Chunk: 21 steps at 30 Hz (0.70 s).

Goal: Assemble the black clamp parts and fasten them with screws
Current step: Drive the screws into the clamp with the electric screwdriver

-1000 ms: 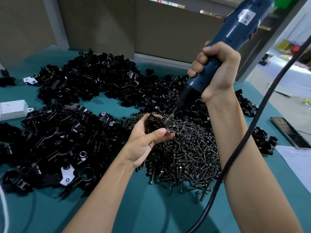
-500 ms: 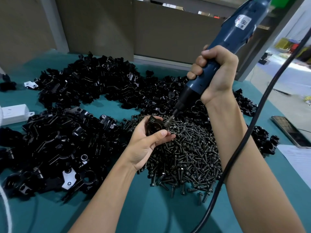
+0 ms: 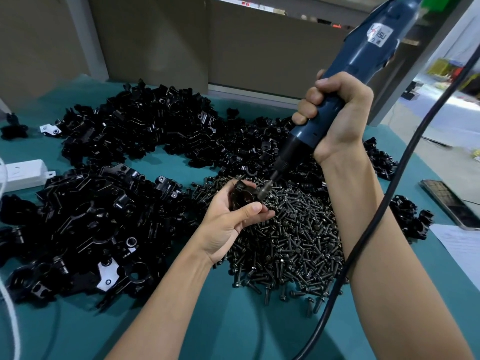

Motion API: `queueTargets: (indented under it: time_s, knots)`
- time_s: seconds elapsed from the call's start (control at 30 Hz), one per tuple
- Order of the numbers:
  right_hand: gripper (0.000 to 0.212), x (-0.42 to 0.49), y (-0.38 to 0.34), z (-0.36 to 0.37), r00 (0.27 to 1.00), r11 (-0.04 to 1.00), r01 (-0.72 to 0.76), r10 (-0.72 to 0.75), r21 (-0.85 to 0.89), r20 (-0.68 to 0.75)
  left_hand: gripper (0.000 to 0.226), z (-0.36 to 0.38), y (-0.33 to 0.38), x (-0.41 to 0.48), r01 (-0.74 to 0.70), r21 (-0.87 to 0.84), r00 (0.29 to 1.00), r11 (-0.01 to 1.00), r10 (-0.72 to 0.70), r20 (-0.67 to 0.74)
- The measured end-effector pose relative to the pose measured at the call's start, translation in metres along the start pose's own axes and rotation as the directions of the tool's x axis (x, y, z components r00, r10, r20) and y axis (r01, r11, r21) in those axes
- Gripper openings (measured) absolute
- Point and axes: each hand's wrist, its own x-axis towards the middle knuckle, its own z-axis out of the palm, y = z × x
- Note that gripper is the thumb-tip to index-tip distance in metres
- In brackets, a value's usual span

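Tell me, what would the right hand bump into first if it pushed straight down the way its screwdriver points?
Most likely the black clamp part gripped by the left hand. The screwdriver in the right hand aims its bit right at it, seemingly touching. The screw pile lies below.

Teal-covered desk [image 3: 233,320] is carrying everything. Black clamp parts are lying in two big heaps: far heap [image 3: 145,131] across the back, near heap [image 3: 85,224] at left, with a bare strip running between them. Pile of screws [image 3: 291,237] is sitting centre-right, butting against the far heap. Small cluster [image 3: 410,216] of clamp parts is lying right of the screws. White box [image 3: 24,175] is sitting at the left edge, white cord [image 3: 10,307] trailing below it. Phone [image 3: 449,202] and paper sheet [image 3: 465,245] are lying just beside each other, far right.
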Motion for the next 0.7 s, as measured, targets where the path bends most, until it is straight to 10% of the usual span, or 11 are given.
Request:
queueTargets:
  time_s: [0.33, 0.53, 0.7]
  knots:
    - [0.014, -0.004, -0.005, -0.008, 0.999, 1.000, -0.005, 0.005, 0.000, 0.040, 0.039, 0.005, 0.000, -0.001, 0.023, -0.010, 0.999, 1.000, -0.023, 0.032]
    - [0.038, -0.008, -0.044, -0.031, 0.723, 0.913, -0.294, 0.020, 0.282, 0.691, 0.034, 0.004, 0.002, -0.003, 0.054, 0.092, 0.996, 0.994, -0.059, 0.061]
    - [0.020, -0.032, -0.092, -0.098, 0.950, 0.996, -0.074, 0.087, -0.054, 0.299, 0.032, 0.002, 0.004, -0.002, 0.017, 0.044, 1.000, 0.999, -0.016, -0.023]
